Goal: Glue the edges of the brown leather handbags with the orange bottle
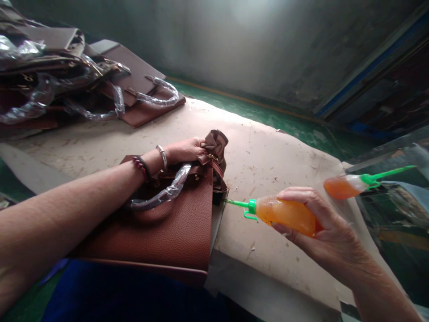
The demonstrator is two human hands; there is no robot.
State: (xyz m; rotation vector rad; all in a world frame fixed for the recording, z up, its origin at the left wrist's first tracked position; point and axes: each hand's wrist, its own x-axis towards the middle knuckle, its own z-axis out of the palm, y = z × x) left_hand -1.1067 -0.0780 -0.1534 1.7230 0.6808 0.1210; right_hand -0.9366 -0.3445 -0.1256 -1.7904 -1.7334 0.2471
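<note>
A reddish-brown handbag point(177, 228) lies on the table close to my body, its plastic-wrapped handle point(174, 185) resting across the front. My left hand point(187, 150) is closed on the gathered lining point(216, 145) at the bag's open end; its fingertips are hidden in the folds. In my right hand point(321, 223) is a squeeze bottle point(284, 215) of orange liquid, tilted sideways with fingers and thumb wrapped round it. Its green nozzle point(238, 203) points left, the tip at the bag's side edge just below the lining. Whether it touches is hard to tell.
A second orange squeeze bottle point(345, 187) with a green nozzle lies at the table's right. Several bags with plastic-wrapped handles point(157, 96) are piled at the far left. A pale, scuffed sheet point(268, 156) covers the table. Beyond it are a green floor and a grey wall.
</note>
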